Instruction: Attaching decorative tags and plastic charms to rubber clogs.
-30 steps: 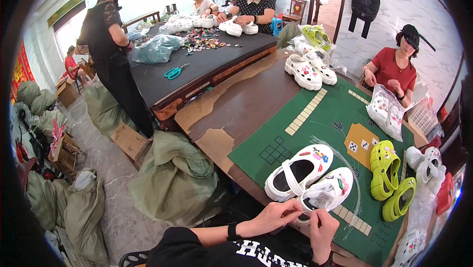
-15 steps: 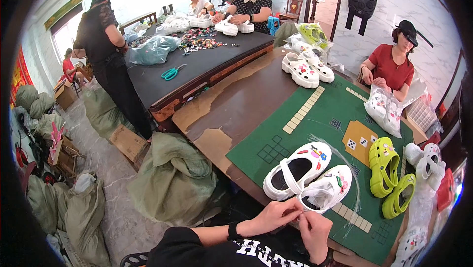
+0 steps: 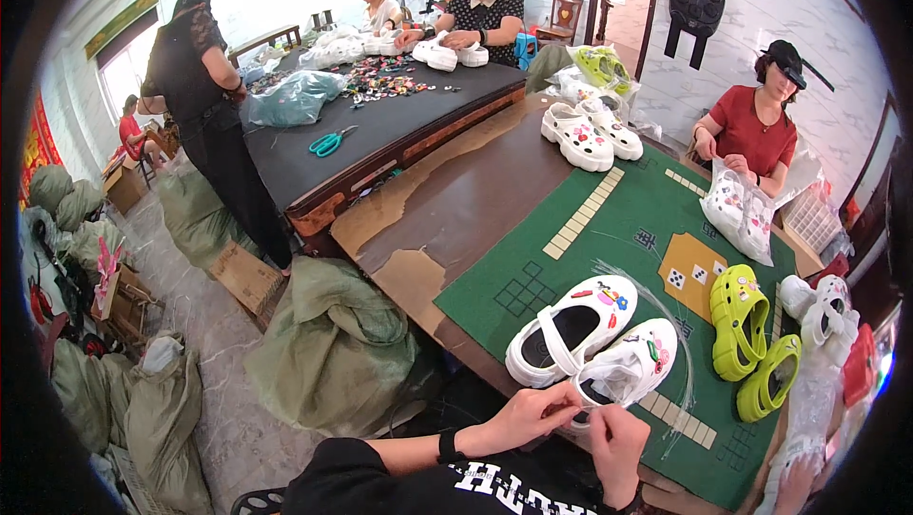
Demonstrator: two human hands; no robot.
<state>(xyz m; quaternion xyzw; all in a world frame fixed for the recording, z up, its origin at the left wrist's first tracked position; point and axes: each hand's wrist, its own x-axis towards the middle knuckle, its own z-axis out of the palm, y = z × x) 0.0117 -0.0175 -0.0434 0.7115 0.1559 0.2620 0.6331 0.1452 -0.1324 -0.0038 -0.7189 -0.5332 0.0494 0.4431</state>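
Observation:
Just behind the heels of two white clogs, a left one (image 3: 556, 337) and a right one (image 3: 656, 349), my hands work close together. My left hand (image 3: 518, 420) has its thumb and forefinger pinched, and a thin clear strand (image 3: 584, 408) seems to run from it. Closed in a similar pinch, my right hand (image 3: 618, 444) appears to grip the strand's other side. Colourful charms dot the clogs' toes, and clear plastic sits inside the right one. More loose clear strands (image 3: 691, 377) curve around the pair on the green mat (image 3: 504, 258).
Lime-green clogs (image 3: 740, 325) stand to the right, with wrapped white shoes (image 3: 825, 320) past them. Across the table are white clogs (image 3: 577, 137) and a co-worker in red (image 3: 756, 130) holding bagged clogs (image 3: 740, 211). Other people surround a dark table (image 3: 380, 120) with scissors (image 3: 331, 141). Sacks (image 3: 333, 344) lie left.
My right hand has moved slightly right, widening the gap between my hands. My left hand stays nearly in place, still pinching. The clogs stay put on the mat.

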